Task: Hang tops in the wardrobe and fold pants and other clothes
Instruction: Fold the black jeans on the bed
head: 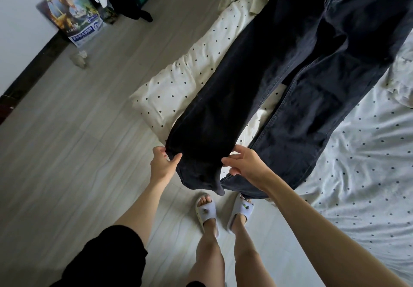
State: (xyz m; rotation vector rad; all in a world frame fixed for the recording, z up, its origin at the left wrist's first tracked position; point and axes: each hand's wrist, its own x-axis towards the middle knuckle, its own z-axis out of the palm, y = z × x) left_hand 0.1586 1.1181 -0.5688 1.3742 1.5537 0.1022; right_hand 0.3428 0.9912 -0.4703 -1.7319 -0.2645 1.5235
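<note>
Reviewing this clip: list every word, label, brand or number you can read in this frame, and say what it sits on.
Colourful printed bag leaning on the wall, upper left: white characters on its blue band and a small logo, too blurred to read.
Dark jeans: no label visible.
Slippers: small charms, no text.
No text can be read anywhere.

Dim, flat indoor daylight, soft shadows only, no glare. Wide-angle bending at edges. Motion blur on the poster (71, 16) top left; centre stays fairly sharp.

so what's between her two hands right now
In the head view, the hem end of one leg of the dark jeans spans between the left hand and right hand; each pinches an edge.
</note>
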